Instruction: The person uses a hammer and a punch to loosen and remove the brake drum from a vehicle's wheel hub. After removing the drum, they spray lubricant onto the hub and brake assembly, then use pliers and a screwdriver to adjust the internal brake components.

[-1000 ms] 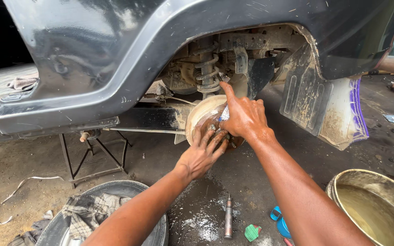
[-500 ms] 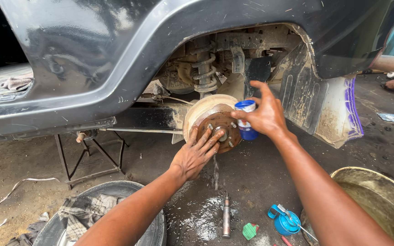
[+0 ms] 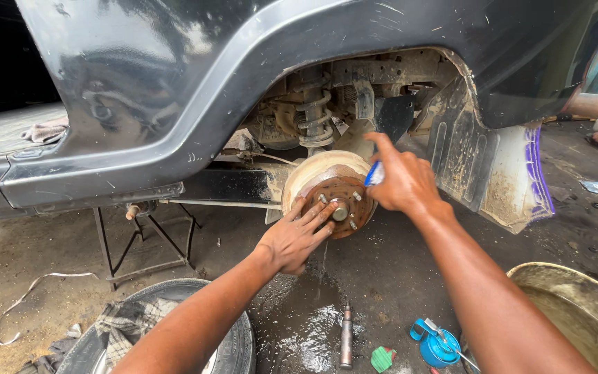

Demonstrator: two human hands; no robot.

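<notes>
- Two bare hands of mine work at the rusty brake drum under the dark car's wheel arch.
- My left hand lies flat, fingers spread on the drum's face.
- My right hand clasps a small blue-and-white bottle against the drum's edge.

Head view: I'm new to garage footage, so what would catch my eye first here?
The rusty brake drum, bare in the wheel arch at centre, with the left hand pressed on its face. The right hand holds a small blue-and-white container against the drum's right edge. Below, a wet patch darkens the ground.
</notes>
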